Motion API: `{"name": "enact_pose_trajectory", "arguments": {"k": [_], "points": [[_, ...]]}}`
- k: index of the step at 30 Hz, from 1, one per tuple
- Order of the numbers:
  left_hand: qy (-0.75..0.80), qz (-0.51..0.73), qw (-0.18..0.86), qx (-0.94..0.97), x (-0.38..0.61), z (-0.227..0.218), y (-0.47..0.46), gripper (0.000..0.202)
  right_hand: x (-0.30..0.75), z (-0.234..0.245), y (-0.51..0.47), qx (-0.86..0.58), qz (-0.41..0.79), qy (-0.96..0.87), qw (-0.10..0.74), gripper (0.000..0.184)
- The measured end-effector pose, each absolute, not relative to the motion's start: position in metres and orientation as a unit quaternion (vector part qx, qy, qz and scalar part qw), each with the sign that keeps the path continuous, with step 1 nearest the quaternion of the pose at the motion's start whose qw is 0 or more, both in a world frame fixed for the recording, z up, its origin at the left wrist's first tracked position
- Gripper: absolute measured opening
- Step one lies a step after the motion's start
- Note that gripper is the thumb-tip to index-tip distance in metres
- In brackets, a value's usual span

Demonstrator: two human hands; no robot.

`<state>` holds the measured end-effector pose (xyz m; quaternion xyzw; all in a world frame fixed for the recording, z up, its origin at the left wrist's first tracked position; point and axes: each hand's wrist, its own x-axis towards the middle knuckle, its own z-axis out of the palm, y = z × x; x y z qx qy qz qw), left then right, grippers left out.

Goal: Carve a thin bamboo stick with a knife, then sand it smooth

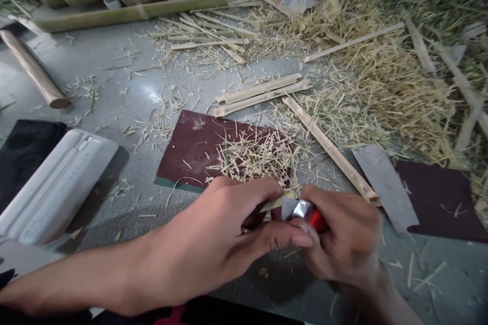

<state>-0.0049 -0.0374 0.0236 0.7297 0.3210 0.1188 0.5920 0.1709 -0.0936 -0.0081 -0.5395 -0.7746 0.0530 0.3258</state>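
My left hand [229, 228] is closed around a pale bamboo strip [277, 202], most of which its fingers hide. Wrapped round the red handle of a knife [317, 219] with a metal collar is my right hand [343, 233]. The knife's short flat blade meets the bamboo strip between the two hands, and my left thumb presses near the knife's collar. Just beyond the hands lies a dark red-brown block [194, 147] with a green side, its right part covered by a heap of bamboo shavings [259, 155].
Split bamboo lengths [145, 7] are stacked at the back left. A large shavings pile [366, 71] spreads along the right. Narrow bamboo sticks [263, 92] lie behind the block. Left are a wooden rod [34, 68] and a white case [64, 183]; right, a dark sheet [438, 198].
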Motion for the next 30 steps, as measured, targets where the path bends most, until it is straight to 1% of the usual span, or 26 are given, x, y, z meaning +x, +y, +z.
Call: {"name": "enact_pose_trajectory", "arguments": {"k": [3,5,10,17,22,30], "points": [[0.312,0.097,0.592,0.737,-0.003,0.027,-0.035,0.025,0.172,-0.008,-0.093,-0.541,0.054,-0.773,0.327,0.029],[0.333,0.094,0.591,0.729,-0.002,0.030,-0.032,0.027,0.172,-0.009,-0.093,-0.543,0.055,-0.772,0.327,0.029],[0.348,0.100,0.580,0.730,0.001,0.034,-0.031,0.022,0.171,-0.011,-0.094,-0.536,0.059,-0.772,0.337,0.029],[0.324,0.158,0.510,0.781,-0.001,0.029,-0.036,0.019,0.171,-0.011,-0.095,-0.531,0.065,-0.774,0.338,0.027],[0.310,0.150,0.515,0.785,-0.002,0.028,-0.037,0.019,0.171,-0.012,-0.095,-0.529,0.063,-0.774,0.342,0.026],[0.312,0.179,0.504,0.785,-0.003,0.024,-0.038,0.021,0.171,-0.013,-0.095,-0.534,0.055,-0.773,0.338,0.026]]}}
